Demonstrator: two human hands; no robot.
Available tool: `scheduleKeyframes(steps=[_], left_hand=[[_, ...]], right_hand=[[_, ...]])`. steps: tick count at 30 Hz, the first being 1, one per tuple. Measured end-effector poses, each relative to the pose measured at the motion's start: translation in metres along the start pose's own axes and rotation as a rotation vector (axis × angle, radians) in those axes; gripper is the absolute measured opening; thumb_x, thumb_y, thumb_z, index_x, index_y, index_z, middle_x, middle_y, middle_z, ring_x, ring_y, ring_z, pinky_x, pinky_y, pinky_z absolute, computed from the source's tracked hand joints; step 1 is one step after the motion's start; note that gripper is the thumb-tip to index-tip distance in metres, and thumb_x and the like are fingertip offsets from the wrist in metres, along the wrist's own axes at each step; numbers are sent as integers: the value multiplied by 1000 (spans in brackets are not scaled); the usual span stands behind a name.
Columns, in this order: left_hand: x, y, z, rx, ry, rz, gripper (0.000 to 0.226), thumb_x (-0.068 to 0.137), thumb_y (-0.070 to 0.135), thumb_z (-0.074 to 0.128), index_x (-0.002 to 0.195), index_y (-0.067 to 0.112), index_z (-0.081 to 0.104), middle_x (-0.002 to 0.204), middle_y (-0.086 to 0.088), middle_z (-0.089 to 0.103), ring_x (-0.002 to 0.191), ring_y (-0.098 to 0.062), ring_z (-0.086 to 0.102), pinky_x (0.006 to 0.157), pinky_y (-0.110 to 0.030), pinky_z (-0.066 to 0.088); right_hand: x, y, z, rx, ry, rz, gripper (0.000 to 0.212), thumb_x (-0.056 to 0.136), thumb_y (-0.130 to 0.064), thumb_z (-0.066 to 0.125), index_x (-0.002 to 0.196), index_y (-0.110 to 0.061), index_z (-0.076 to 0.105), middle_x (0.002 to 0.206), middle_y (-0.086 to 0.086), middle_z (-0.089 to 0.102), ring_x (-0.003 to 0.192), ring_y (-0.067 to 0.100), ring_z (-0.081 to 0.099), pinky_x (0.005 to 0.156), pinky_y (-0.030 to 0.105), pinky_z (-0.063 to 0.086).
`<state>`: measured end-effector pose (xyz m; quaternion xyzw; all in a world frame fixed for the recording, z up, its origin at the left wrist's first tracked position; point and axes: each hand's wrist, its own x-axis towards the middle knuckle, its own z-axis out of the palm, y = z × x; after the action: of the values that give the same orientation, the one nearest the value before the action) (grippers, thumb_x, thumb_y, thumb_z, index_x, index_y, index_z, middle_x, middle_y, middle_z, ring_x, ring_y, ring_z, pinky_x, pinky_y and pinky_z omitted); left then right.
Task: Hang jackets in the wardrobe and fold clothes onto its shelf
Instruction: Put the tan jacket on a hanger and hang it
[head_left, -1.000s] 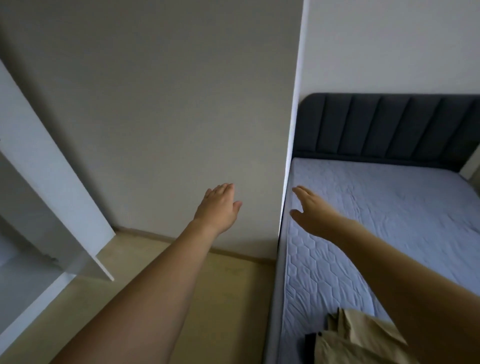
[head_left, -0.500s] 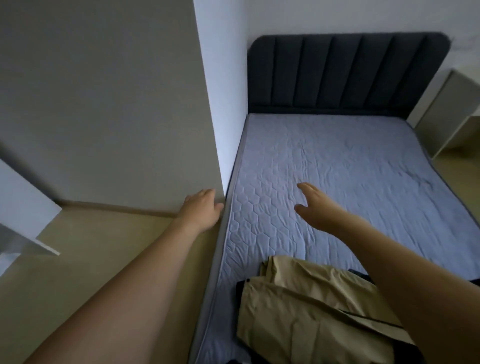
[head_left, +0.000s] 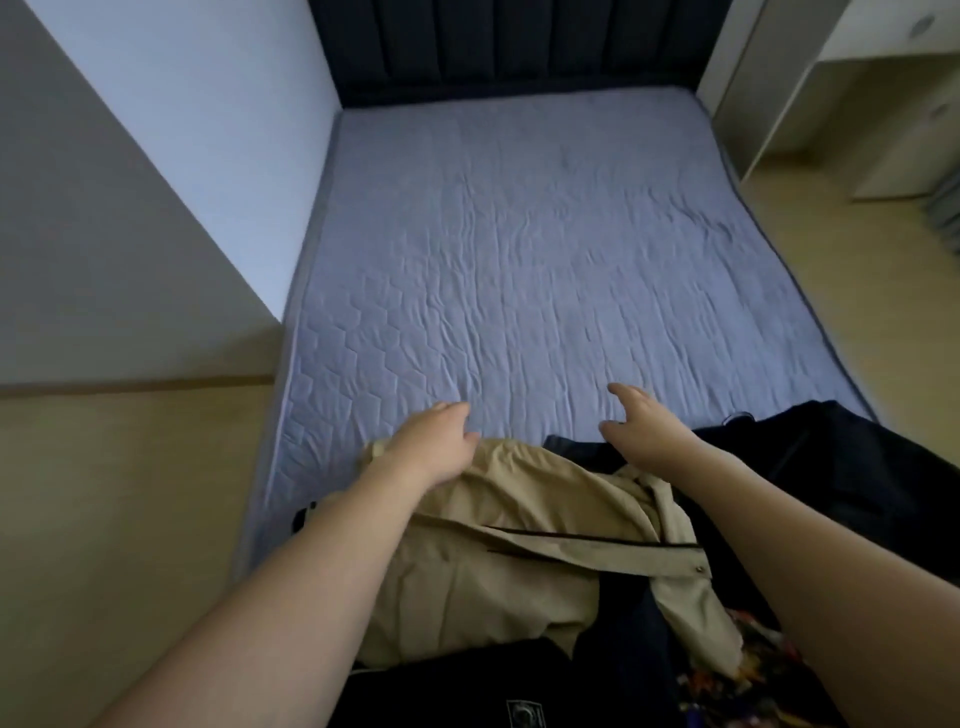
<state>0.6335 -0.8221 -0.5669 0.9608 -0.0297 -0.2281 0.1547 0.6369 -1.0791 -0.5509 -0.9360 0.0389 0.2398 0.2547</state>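
A beige jacket (head_left: 498, 566) lies spread on the near end of the bed (head_left: 519, 249), on top of dark clothes (head_left: 831, 467). My left hand (head_left: 431, 441) hovers over the jacket's far left edge, fingers relaxed, holding nothing. My right hand (head_left: 644, 426) reaches over the jacket's far right part and a dark garment, fingers straight, also holding nothing. Another black garment (head_left: 467, 686) lies at the bottom of the view. The wardrobe is out of view.
The bed has a grey-blue quilted cover and a dark padded headboard (head_left: 498, 47). A white wall panel (head_left: 208, 130) stands left of it. White furniture (head_left: 831, 78) stands at the right. Beige floor (head_left: 114, 519) lies on both sides.
My view has swung right and down from the wardrobe to the bed. Both hands have come down over the beige jacket, which now fills the lower middle.
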Motion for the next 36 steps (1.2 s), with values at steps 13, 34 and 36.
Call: scheduleKeyframes(steps=[13, 34, 36], left_hand=[[149, 136, 278, 312, -310, 229, 61, 90, 23, 50, 147, 23, 30, 152, -5, 34, 145, -28, 18, 120, -47, -2], [-77, 56, 5, -383, 282, -214, 22, 94, 18, 47, 108, 21, 64, 104, 8, 62, 97, -15, 55, 70, -23, 35], [-96, 54, -18, -500, 415, -257, 17, 94, 16, 46, 97, 19, 63, 95, 3, 64, 89, -19, 57, 67, -31, 39]], right_hand=[[52, 271, 152, 274, -171, 562, 55, 82, -37, 67, 126, -13, 46, 119, 7, 51, 99, 23, 56, 74, 32, 49], [-70, 26, -14, 451, -379, -76, 52, 78, -27, 68, 123, -28, 44, 104, -3, 59, 89, 13, 60, 73, 27, 50], [-76, 1, -22, 375, -390, -121, 47, 80, -28, 67, 122, -24, 47, 108, -3, 58, 87, 9, 58, 65, 22, 45]])
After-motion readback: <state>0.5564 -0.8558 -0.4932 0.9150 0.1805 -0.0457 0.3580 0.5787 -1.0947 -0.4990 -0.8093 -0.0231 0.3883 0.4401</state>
